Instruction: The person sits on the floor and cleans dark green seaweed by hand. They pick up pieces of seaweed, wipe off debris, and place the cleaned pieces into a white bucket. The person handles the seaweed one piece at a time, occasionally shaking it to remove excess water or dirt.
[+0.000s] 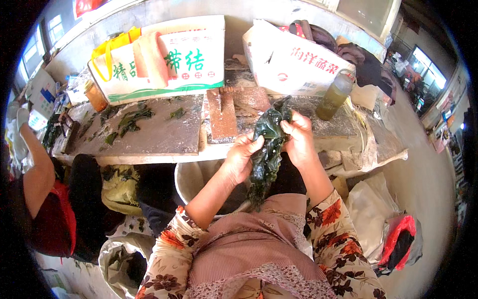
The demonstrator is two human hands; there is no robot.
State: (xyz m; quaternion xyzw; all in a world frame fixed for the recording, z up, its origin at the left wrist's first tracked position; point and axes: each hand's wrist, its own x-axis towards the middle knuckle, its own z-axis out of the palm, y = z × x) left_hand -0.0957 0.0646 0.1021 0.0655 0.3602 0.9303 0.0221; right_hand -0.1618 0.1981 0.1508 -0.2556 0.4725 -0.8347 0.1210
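A dark green, wet-looking strip of kelp (266, 164) hangs in folds between my two hands, over the front edge of the worktable (164, 144). My left hand (241, 157) pinches its left edge between thumb and fingers. On the opposite side, my right hand (298, 138) grips the upper part, fingers curled around it. The kelp's lower end dangles above my apron (257, 239), partly in front of a white tub (186, 183). Just beyond my hands lies a rusty metal plate (224, 119) with an upright spike-like piece.
Kelp scraps (130, 121) lie on the left board. Two printed cardboard boxes (209, 48) (283, 63) stand behind, with a bottle of greenish liquid (336, 95) at right and an orange-brown jar (95, 97) at left. A co-worker's arm (37, 160) shows far left. An open sack (123, 243) sits below.
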